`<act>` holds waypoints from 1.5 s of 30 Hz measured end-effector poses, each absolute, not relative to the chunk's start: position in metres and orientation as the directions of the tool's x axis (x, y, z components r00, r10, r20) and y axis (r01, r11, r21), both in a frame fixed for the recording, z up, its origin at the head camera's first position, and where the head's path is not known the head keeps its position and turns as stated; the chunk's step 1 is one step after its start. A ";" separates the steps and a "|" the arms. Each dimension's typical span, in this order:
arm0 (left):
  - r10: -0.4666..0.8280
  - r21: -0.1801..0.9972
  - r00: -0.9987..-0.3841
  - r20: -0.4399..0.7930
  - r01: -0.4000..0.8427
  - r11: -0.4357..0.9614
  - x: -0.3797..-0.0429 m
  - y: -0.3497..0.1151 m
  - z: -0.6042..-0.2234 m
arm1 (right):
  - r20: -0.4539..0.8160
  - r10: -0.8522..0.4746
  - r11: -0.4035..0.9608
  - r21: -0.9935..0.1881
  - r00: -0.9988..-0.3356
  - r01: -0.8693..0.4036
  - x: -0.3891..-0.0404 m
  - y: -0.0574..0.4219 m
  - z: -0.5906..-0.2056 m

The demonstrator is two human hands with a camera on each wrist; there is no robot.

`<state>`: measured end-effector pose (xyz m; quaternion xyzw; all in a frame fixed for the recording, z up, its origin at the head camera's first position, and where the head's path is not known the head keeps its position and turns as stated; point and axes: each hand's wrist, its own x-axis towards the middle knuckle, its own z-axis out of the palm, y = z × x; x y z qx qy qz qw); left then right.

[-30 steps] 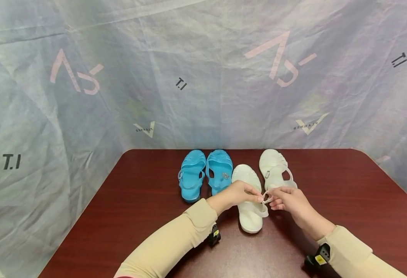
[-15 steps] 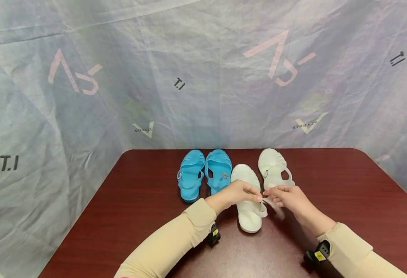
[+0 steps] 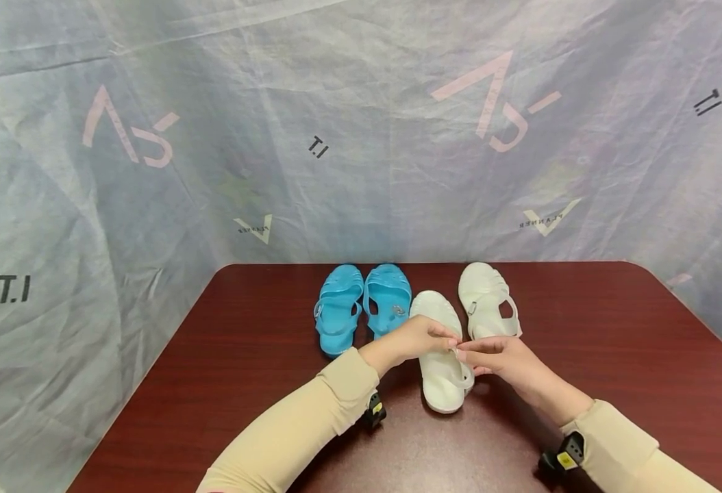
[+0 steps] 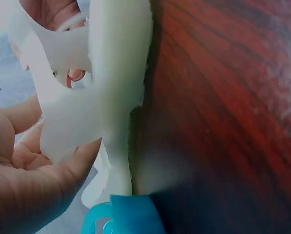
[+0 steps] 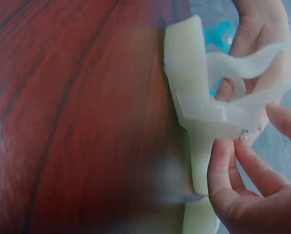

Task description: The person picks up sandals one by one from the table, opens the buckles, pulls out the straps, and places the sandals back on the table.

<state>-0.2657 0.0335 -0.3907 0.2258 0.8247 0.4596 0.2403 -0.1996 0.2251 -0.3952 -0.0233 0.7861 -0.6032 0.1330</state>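
The nearer white sandal [image 3: 442, 392] lies sole down on the table. My left hand [image 3: 412, 338] reaches over its middle, and the left wrist view has thumb and fingers holding the translucent upper [image 4: 69, 122] from the side. My right hand [image 3: 509, 361] is at the sandal's right side, its fingertips pinching the strap beside a small metal buckle [image 5: 244, 135]. The fingertips of both hands nearly meet there. A looped heel strap [image 5: 252, 63] stands up from the sandal in the right wrist view. The fingers partly cover the buckle.
Another white sandal [image 3: 483, 291] lies just behind my right hand. Two blue sandals [image 3: 339, 301] stand side by side to the left, one partly behind my left hand. A printed grey cloth [image 3: 361, 137] hangs behind the dark red table [image 3: 244, 383].
The strap piece stretched between my hands swung loose, then came in against the sandal. My right fingertips have moved slightly left to the buckle; the left hand has shifted slightly left.
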 end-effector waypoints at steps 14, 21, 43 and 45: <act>0.553 0.797 -0.829 -0.081 0.279 0.535 -0.264 0.034 -0.387 | -0.156 -0.006 0.377 -0.915 -0.988 0.142 -0.198 0.211 -0.399; 0.507 0.803 -0.861 -0.044 0.272 0.531 -0.260 0.035 -0.384 | -0.157 0.010 0.358 -0.922 -0.988 0.150 -0.197 0.212 -0.399; 0.469 0.802 -0.883 0.031 0.302 0.515 -0.256 0.028 -0.385 | -0.165 0.008 0.320 -0.934 -0.986 0.159 -0.193 0.213 -0.401; 0.467 0.805 -0.884 0.031 0.299 0.512 -0.257 0.027 -0.386 | -0.165 0.013 0.323 -0.933 -0.986 0.160 -0.193 0.213 -0.401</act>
